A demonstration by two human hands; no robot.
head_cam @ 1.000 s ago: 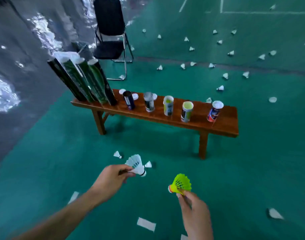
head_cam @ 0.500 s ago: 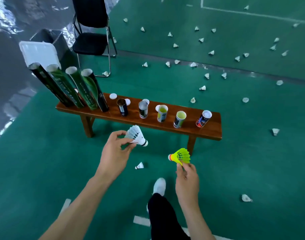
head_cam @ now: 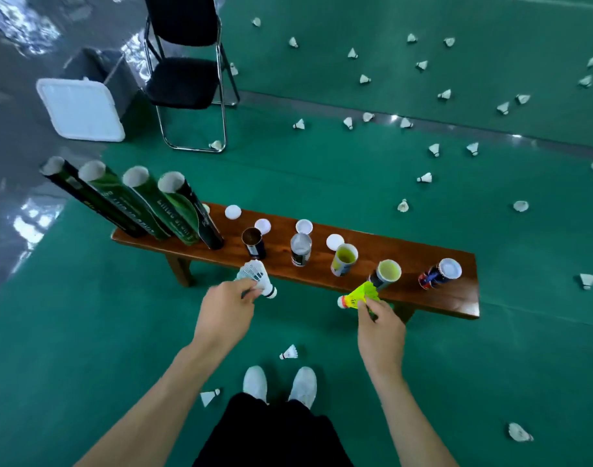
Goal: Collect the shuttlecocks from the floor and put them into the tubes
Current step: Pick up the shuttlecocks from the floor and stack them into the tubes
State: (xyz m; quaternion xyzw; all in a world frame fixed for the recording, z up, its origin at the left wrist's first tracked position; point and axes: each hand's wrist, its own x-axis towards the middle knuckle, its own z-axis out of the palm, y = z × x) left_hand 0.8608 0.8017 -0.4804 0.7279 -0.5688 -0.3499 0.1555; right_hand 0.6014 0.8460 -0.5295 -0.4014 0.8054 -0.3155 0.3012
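My left hand (head_cam: 226,311) pinches a white shuttlecock (head_cam: 257,277) by its skirt, cork pointing right, just in front of the wooden bench (head_cam: 456,298). My right hand (head_cam: 381,326) pinches a yellow-green shuttlecock (head_cam: 360,295), cork pointing left, near the bench's front edge. On the bench stand several short open tubes: a dark one (head_cam: 253,242), a grey one (head_cam: 301,248), two yellow-lined ones (head_cam: 344,259) (head_cam: 386,274) and a red-blue one (head_cam: 440,274). Several tall green-black tubes (head_cam: 143,203) lean at the bench's left end.
Many white shuttlecocks lie over the green floor beyond the bench; one (head_cam: 289,352) lies by my white shoes (head_cam: 280,385), another (head_cam: 209,396) to their left. White lids (head_cam: 233,212) sit on the bench. A black folding chair (head_cam: 184,75) and a white-lidded bin (head_cam: 83,107) stand behind.
I have stepped up to the bench and stand over it. Both hands rose with their shuttlecocks toward the bench's front edge; the yellow one now sits close to the yellow-lined tube.
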